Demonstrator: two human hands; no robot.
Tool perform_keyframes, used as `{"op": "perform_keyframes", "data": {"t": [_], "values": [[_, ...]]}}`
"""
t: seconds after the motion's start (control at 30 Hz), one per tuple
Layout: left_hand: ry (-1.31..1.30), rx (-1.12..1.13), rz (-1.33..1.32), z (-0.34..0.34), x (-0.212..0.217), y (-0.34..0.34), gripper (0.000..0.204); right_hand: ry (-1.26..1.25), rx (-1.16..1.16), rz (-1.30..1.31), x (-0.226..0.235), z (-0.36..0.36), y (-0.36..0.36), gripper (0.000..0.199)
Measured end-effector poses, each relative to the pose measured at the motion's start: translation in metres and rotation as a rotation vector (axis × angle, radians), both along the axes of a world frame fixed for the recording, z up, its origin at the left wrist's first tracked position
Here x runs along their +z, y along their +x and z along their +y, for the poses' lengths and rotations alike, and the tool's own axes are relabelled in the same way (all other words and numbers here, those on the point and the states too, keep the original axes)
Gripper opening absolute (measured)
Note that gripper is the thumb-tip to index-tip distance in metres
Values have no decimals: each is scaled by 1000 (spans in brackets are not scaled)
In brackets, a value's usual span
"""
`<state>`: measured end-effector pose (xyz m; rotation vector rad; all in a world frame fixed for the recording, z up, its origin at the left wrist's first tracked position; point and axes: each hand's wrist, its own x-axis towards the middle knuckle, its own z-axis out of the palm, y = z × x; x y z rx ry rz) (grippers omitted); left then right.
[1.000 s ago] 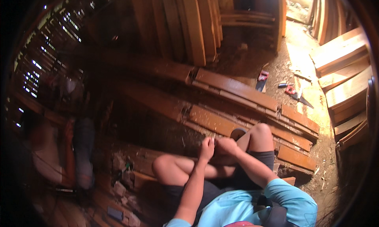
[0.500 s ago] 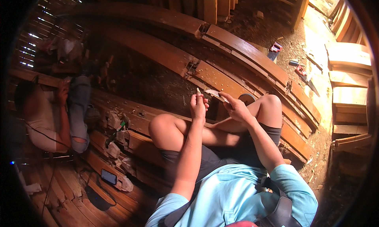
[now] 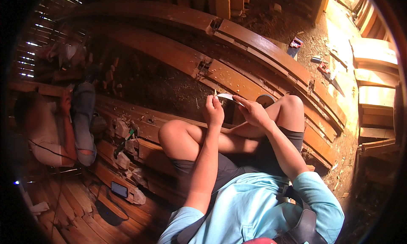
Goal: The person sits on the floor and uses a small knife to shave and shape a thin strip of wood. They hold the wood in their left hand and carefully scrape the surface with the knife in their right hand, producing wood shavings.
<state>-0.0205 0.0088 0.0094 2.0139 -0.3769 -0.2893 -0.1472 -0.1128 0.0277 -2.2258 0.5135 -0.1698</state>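
Observation:
Between the fingers of my left hand [image 3: 214, 111] is a small pale piece of wood [image 3: 215, 92], its tip sticking up above the thumb. My right hand [image 3: 255, 113] is wrapped round the handle of a knife, which the fingers mostly hide. The bright, curved knife blade [image 3: 225, 96] points left, and its tip end meets the wood at my left thumb. Both hands are raised above my crossed legs.
Long curved timber beams [image 3: 231, 80], strewn with chips, run past my knees. Red-handled saws [image 3: 294, 44] lie on the ground at the far right. To my left are a phone [image 3: 119, 189], a green-handled tool [image 3: 129, 135] and another seated person [image 3: 46, 136]. Stacked planks [image 3: 376, 95] stand at right.
The knife blade has come left and up against the wood piece, from slightly apart before. My left hand has turned, with its fingers now closed more tightly.

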Motion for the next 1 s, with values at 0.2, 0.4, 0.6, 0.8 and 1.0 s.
{"op": "perform_keyframes", "data": {"t": [0.2, 0.4, 0.6, 0.8, 1.0], "values": [[56, 69, -116, -2, 3, -2, 21, 26, -21, 2, 2, 0, 4, 41], [34, 71, -139, -5, 3, 0, 18, 16, -39, 26, -10, -3, 4, 40], [-8, 119, -167, -6, 10, -1, 22, -1, -71, 30, -7, -3, 4, 41], [-18, 134, -132, -8, 9, 1, 23, 69, -113, -72, -4, -4, 8, 39], [9, 131, -85, -6, 14, -2, 21, 77, -45, -27, 4, -3, 6, 38]]}}
